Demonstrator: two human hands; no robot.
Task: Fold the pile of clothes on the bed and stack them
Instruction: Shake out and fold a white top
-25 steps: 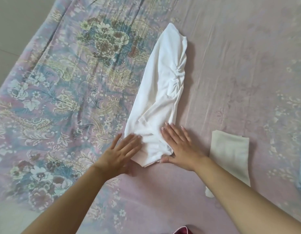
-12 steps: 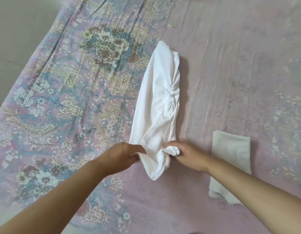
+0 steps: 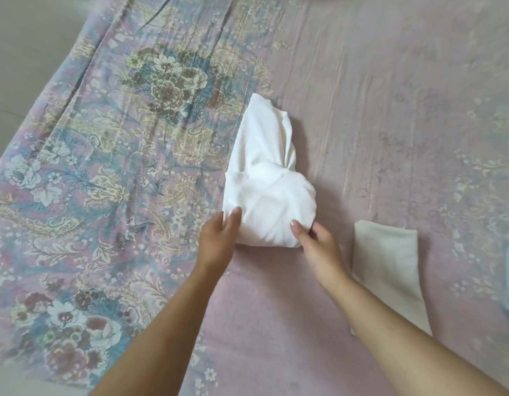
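Mid-fold: left hand (image 3: 219, 238) & right hand (image 3: 316, 241) both pinching the white top (image 3: 264, 190) near end. Next imo: flatten it, stack w/ folded cloth (image 3: 387, 258) on right.

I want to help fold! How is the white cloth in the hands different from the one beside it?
The white garment is bright white, bulky and held by both hands; the cream cloth is duller, flat and untouched. The garment is rumpled; the cream cloth is neatly folded. Both lie on the bedsheet.
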